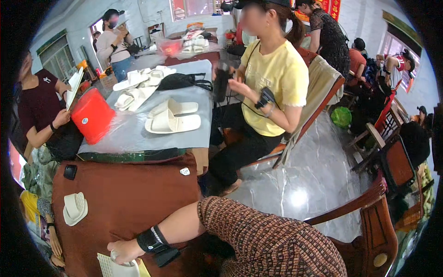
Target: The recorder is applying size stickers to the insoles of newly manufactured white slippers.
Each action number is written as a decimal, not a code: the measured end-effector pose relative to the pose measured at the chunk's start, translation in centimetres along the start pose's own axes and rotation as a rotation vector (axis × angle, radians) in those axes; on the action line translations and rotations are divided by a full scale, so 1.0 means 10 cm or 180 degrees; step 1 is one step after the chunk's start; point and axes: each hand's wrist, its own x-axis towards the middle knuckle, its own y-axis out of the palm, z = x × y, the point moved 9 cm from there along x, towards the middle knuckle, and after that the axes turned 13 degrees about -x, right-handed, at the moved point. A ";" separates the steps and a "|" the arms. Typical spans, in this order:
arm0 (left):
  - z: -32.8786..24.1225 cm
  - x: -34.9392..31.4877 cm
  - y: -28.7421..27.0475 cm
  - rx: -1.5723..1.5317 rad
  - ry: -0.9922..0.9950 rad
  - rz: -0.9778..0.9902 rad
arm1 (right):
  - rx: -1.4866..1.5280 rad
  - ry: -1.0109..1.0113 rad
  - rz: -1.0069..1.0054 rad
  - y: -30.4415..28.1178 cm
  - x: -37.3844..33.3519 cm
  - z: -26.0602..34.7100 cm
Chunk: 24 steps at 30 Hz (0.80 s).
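Note:
Reaching in from the lower right in a brown checked sleeve, my right hand (123,251) is closed on the strap of a white slipper (106,266). The slipper is cut off by the lower edge of the view, and part of it lies under my fingers. A black band with a small box (159,247) is strapped round my wrist. Further off on the brown cloth, apart from my hand, sits another white slipper (75,208). Something yellow (144,268) shows beside the slipper I hold. My left hand is out of view.
The brown-clothed table (134,184) carries a black box (70,172). Beyond it, a grey-covered table holds white slippers (173,117), a black bag (182,81) and a red bucket (93,115). A person in yellow (277,83) sits ahead; another person's hand (55,242) is at left.

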 end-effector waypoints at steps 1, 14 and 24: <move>-0.10 0.00 0.33 -0.0123 0.0094 0.0131 | 0.0037 0.0090 -0.0043 -0.03 -0.03 0.03; -0.77 -0.25 2.68 -0.1056 0.0478 0.1044 | -0.1390 0.0329 0.0095 -0.11 0.07 0.06; -0.08 -0.31 1.14 -0.0322 -0.0095 0.0105 | -0.1151 0.0289 0.0421 0.07 0.46 -0.10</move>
